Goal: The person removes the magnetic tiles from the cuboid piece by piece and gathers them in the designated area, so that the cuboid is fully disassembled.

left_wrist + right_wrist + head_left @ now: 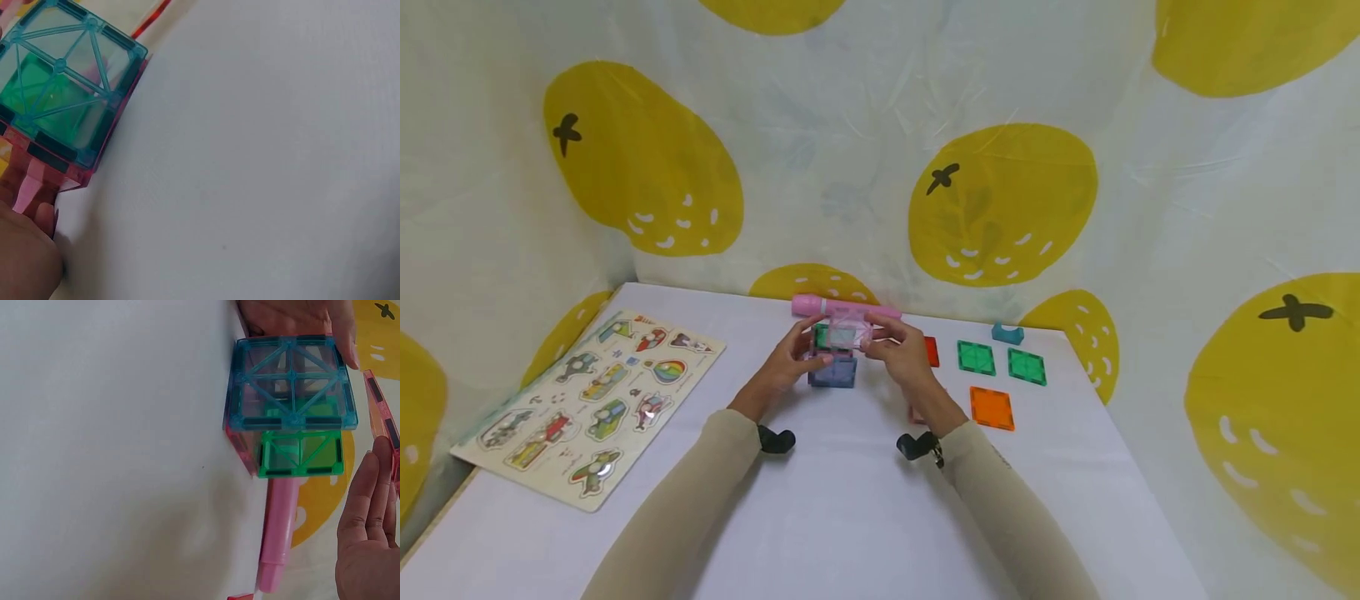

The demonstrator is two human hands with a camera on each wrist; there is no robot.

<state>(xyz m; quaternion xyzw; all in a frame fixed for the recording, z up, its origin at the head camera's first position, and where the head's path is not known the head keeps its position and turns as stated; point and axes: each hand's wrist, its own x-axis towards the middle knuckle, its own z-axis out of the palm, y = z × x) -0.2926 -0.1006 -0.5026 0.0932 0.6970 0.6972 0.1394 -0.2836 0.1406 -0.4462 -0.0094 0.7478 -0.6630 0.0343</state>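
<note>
A small box of see-through magnetic tiles stands on the table in the head view, with a blue tile (835, 373) at its front, pink sides and a green tile (300, 453) at the far side. My left hand (784, 365) grips the box from its left, thumb near the front edge and fingers behind. Just above the box's right side, my right hand (904, 354) pinches a pink magnetic tile (848, 318) between thumb and fingers. In the right wrist view this pink tile (377, 409) is tilted and apart from the box.
Behind the box lies a pink cylinder (807, 305). To the right are green tiles (976, 357), an orange tile (992, 408), a red tile (932, 351) and a teal curved block (1007, 334). A picture puzzle board (651, 417) lies at left. Patterned cloth (850, 167) walls surround the table.
</note>
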